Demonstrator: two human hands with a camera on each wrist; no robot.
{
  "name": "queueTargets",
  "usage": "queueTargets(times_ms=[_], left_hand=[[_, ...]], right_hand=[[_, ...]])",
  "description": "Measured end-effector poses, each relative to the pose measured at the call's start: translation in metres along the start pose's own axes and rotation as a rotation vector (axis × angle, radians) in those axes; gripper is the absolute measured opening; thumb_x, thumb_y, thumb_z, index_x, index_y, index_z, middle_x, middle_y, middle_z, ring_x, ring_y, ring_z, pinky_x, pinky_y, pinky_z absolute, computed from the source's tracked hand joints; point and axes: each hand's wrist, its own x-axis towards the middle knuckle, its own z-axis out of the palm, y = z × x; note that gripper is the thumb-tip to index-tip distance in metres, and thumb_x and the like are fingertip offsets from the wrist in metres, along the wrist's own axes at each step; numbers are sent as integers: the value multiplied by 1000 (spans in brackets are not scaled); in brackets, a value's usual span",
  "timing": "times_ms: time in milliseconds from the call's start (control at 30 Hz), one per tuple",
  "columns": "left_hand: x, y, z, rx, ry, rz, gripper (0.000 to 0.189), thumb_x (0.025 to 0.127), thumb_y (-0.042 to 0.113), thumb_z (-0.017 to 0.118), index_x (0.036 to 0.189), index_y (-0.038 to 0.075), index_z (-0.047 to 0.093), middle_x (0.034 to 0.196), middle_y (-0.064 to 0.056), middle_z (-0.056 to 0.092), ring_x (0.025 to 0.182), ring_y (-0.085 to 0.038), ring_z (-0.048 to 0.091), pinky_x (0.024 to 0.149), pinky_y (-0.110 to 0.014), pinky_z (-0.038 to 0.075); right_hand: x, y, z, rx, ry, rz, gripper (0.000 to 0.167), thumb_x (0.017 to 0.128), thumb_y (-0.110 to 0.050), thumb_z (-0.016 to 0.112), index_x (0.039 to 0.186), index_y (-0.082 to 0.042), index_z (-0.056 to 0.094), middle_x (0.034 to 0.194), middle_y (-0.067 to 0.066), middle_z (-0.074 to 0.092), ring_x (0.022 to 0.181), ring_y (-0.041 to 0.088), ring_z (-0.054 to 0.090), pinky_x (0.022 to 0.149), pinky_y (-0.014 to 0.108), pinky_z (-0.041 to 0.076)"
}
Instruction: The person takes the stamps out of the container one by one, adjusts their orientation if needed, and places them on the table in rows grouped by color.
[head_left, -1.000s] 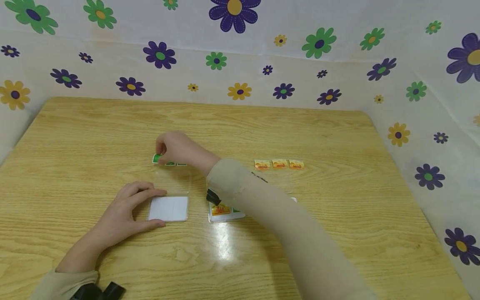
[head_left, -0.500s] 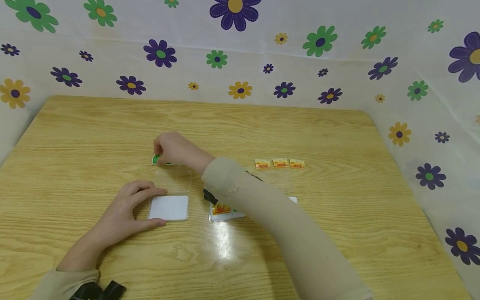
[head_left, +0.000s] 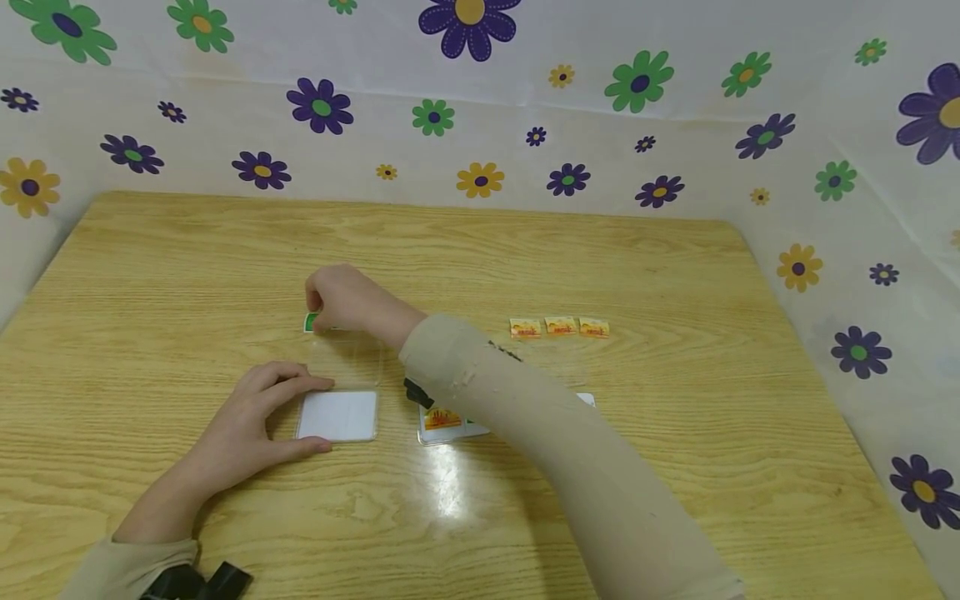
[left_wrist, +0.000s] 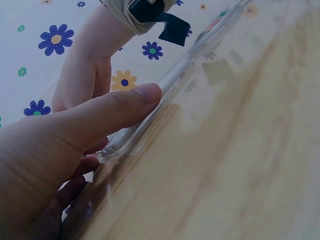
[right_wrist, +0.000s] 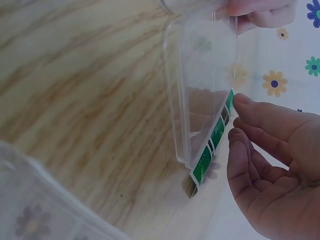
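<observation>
On the left of the table, my left hand point(head_left: 255, 421) holds an opened clear plastic case with a white insert point(head_left: 337, 417), thumb on the near edge and fingers at the far-left corner. The left wrist view shows the left thumb point(left_wrist: 147, 95) pressed on the case's edge. Behind its transparent lid point(head_left: 345, 362) lies a row of small green stamp-like cards point(right_wrist: 202, 165). My right hand point(head_left: 345, 300) reaches across, its thumb and fingertips pinching at the end green card point(head_left: 311, 322). That hand hides the row's other cards in the head view.
Another case point(head_left: 453, 429) with orange and green cards stands mid-table, partly under the right forearm point(head_left: 555, 433). A white corner point(head_left: 587, 399) shows behind the sleeve. Three orange cards point(head_left: 560, 326) lie further right. Flowered cloth point(head_left: 480, 100) hangs behind the table point(head_left: 675, 275).
My right hand has shifted slightly left along the green cards, and its wrist now covers more of the row. The left hand and the case stay in place.
</observation>
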Motion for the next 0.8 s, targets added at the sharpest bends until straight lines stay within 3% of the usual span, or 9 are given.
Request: queueTargets(times_ms=[333,800], left_hand=[[0,3,-2,-14,4,-7,65,58,24,92,117,19,66,117,3,52,109,-19,43,89,-35,32],[2,3,-4,-10,-8,-21,66,57,24,92,118,19,66,118,4,52,109,-17,43,89,-35,32]], right_hand=[[-14,1,-8,85,10,-9,20,87,-21,72,101,-9,65,98,-2,60,88,9,53,74,18,42],[-49,16,-22,194,63,-74,22,84,-18,75,100,-4,68,89,-1,60,84,10,53,72,18,42]])
